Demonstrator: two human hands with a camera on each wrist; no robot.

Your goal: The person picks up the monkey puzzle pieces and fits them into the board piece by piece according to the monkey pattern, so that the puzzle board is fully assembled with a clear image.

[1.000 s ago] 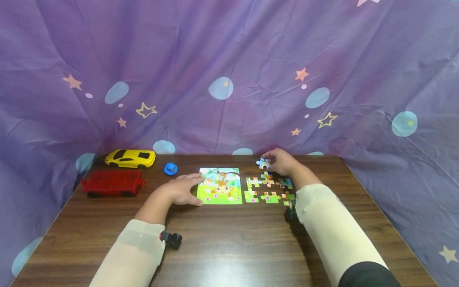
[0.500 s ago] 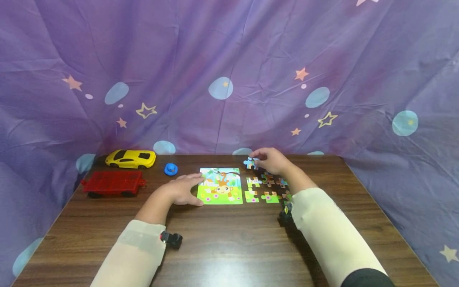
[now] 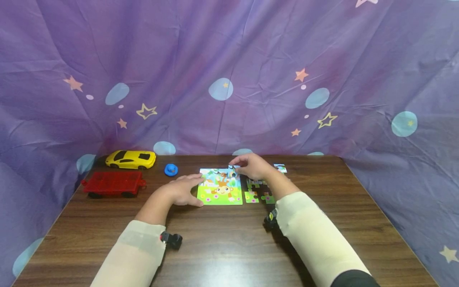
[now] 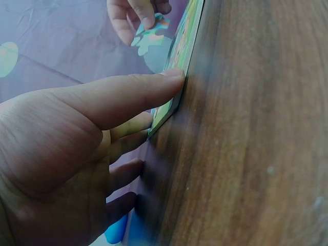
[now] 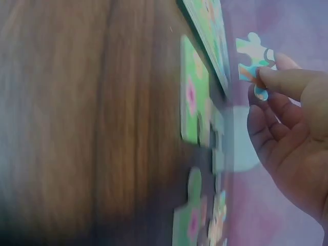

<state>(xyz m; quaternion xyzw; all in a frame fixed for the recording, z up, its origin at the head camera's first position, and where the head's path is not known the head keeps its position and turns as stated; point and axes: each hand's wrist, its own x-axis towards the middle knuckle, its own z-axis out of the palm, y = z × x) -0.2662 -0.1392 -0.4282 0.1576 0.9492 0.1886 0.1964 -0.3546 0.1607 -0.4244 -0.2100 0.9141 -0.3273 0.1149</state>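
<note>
A square board with a monkey picture (image 3: 221,195) lies flat on the table in the head view. My left hand (image 3: 183,189) rests along its left side, fingers extended; in the left wrist view the thumb (image 4: 148,92) touches the board's edge. Above the board's far right corner, my right hand (image 3: 254,167) pinches a jigsaw piece (image 5: 252,56) between thumb and fingers. That piece appears tilted and apart from the board in the right wrist view. Loose jigsaw pieces (image 3: 252,197) lie right of the board, some hidden under the right forearm.
On the left stand a yellow toy car (image 3: 130,160) and a red toy wagon (image 3: 114,183). A small blue toy hat (image 3: 171,170) lies left of the board. One more jigsaw piece (image 3: 280,168) shows behind the right wrist. A purple curtain (image 3: 222,131) hangs behind the table.
My right hand has moved left with the jigsaw piece, from behind the loose pieces to over the board's far right corner. The left hand has stayed in place.
</note>
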